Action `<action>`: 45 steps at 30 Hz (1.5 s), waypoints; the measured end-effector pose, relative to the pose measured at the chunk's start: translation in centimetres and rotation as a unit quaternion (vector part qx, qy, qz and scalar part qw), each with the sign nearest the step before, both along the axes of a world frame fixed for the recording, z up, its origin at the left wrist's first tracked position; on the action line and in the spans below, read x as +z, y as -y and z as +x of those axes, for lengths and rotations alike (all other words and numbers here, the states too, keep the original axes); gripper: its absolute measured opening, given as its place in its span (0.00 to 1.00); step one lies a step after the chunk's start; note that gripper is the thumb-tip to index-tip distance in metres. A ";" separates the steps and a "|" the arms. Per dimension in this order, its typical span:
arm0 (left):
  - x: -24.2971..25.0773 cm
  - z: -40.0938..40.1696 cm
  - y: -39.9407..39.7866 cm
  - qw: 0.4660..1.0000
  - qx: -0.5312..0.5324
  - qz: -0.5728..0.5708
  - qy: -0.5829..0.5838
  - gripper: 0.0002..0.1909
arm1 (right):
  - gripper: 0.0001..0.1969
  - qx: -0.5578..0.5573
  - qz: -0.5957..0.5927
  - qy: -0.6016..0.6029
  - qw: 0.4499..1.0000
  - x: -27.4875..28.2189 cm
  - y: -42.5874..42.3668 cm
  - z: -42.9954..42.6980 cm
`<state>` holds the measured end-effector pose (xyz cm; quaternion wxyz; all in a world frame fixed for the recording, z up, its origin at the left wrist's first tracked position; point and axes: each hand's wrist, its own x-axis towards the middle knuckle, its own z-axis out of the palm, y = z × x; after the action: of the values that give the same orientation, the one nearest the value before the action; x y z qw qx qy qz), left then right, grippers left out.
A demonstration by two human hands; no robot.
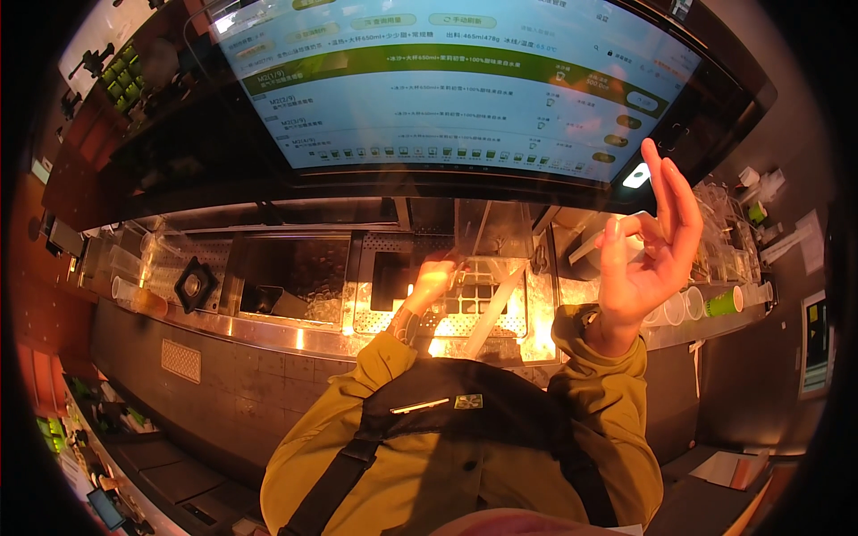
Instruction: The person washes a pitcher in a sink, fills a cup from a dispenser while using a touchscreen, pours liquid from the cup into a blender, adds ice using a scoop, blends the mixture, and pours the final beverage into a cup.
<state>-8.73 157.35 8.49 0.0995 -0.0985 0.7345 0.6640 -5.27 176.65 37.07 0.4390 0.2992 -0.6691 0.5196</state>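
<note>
My right hand is raised near the lower right corner of a large touchscreen, palm toward me, with the fingers apart and nothing seen in it. Lower down, my left hand reaches over a steel counter with a perforated drain plate and a grid. Glare and a clear container hide its fingertips, so whether it grips something does not show. A long translucent plastic strip or tube slants across the plate to the right of that hand. The screen bears rows of writing.
An ice bin is set into the counter at left, beside a black diamond-shaped fitting. Clear cups lie at the far left. At right are more cups and a green cup. The screen overhangs the counter's back.
</note>
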 end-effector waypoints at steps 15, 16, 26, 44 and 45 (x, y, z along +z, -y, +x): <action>-1.6 -0.5 0.0 0.999 -0.006 0.018 -0.045 0.16 | 0.28 0.004 -0.002 0.013 1.000 -0.1 -0.1 0.1; -1.2 -0.4 -0.2 0.999 -0.010 0.018 -0.043 0.16 | 0.28 -0.002 0.000 0.011 1.000 -0.1 -0.3 0.1; 1.2 0.1 -0.9 0.998 0.042 0.023 0.034 0.16 | 0.27 0.002 0.012 -0.002 1.000 0.0 -0.5 0.1; 2.2 0.5 -0.5 0.999 0.021 0.030 0.027 0.16 | 0.27 -0.012 0.002 0.003 1.000 -0.1 -0.4 0.4; 2.4 0.4 -0.6 0.999 0.020 0.032 0.028 0.16 | 0.27 -0.011 0.002 0.006 1.000 -0.1 -0.5 0.4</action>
<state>-8.28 157.99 10.93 0.1097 -0.1280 0.7076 0.6862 -4.87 177.12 36.94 0.4403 0.2894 -0.6759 0.5153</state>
